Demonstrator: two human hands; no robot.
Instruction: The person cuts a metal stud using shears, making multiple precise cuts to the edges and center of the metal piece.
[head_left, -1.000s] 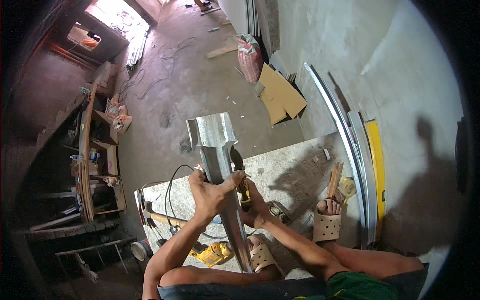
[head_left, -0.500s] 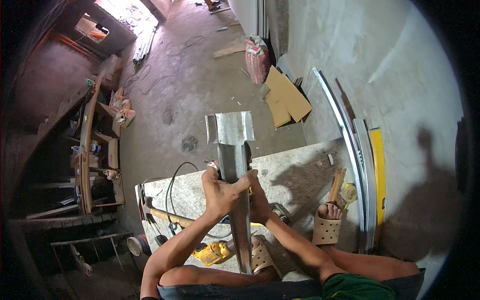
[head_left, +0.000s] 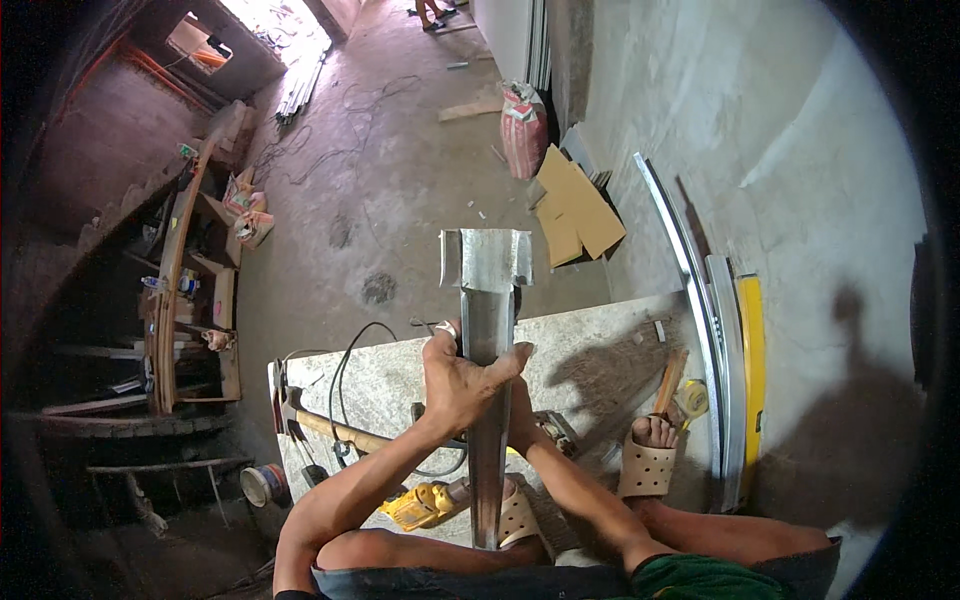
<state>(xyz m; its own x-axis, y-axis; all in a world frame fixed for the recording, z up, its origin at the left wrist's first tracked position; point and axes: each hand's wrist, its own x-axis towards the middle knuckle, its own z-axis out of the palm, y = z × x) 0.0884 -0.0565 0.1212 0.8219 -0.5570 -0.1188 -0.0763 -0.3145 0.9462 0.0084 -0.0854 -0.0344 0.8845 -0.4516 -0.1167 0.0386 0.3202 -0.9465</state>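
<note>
A long silver metal channel [head_left: 487, 450] runs upright through the middle, its near end between my legs. At its far end, flaps [head_left: 487, 258] are bent outward to the sides. My left hand [head_left: 462, 385] is closed round the channel, with the thumb across its face and a white wrap on one finger. Mostly hidden behind the channel, my right hand [head_left: 521, 415] seems curled; what it grips does not show. A small dark part peeks out beside the channel, just below the flaps. Under my left forearm lies a yellow power tool [head_left: 420, 505] on the pale board [head_left: 600, 330].
A hammer with a wooden handle [head_left: 340, 430] and a black cord [head_left: 345, 375] lie on the board's left. To the right are a tape measure [head_left: 691, 398], metal profiles [head_left: 690, 260] and a yellow level [head_left: 750, 380] along the wall. Cardboard [head_left: 580, 210] and a sack [head_left: 523, 130] stand beyond.
The channel and both hands have shifted slightly right in the view. My right hand now sits lower and more hidden behind the channel. A person's legs show more at the far top.
</note>
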